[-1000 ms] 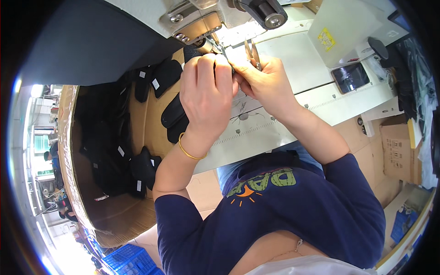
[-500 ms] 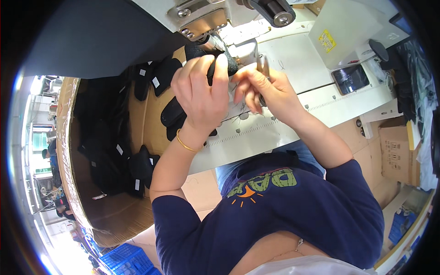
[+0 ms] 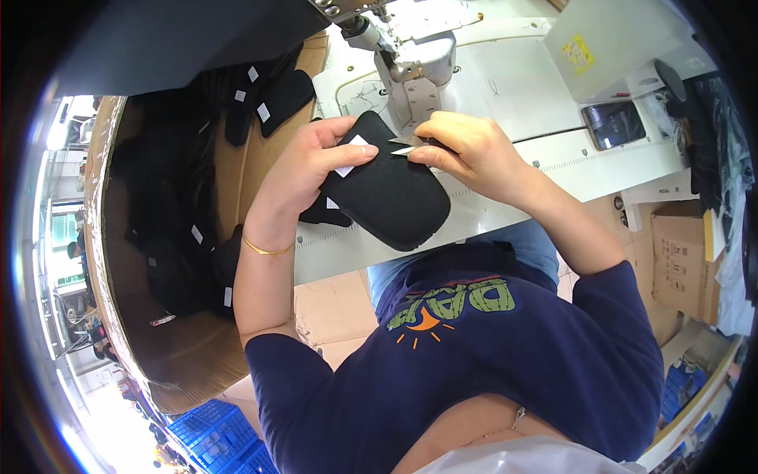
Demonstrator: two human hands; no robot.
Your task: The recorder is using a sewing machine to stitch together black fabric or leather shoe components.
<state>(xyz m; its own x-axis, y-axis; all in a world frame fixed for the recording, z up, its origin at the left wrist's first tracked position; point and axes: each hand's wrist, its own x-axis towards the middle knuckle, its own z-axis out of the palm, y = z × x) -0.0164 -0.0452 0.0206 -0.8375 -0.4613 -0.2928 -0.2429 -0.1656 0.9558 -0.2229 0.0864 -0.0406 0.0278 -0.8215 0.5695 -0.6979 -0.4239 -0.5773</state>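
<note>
My left hand (image 3: pixel 322 158) pinches a black padded fabric piece (image 3: pixel 399 197) by its upper left side, thumb on top across a white label (image 3: pixel 353 156). The piece is long with rounded ends and lies turned flat toward me. In my right hand (image 3: pixel 474 154) is a pair of thread snips (image 3: pixel 403 147). Their two pointed blades are spread apart over the piece's upper right edge, and the handles are hidden in my fist. Just behind the piece stands the sewing machine's post and presser foot (image 3: pixel 410 75).
A large cardboard box (image 3: pixel 118 261) full of black pieces stands at the left. More labelled black pieces (image 3: pixel 286 103) lie near the machine bed (image 3: pixel 505 95). A phone (image 3: pixel 614 125) rests at the right end of the table. A blue crate (image 3: pixel 217 434) is on the floor.
The black piece has come away from the machine toward me and been turned flat with its label showing. My right hand has brought the snips to its edge, blades now spread.
</note>
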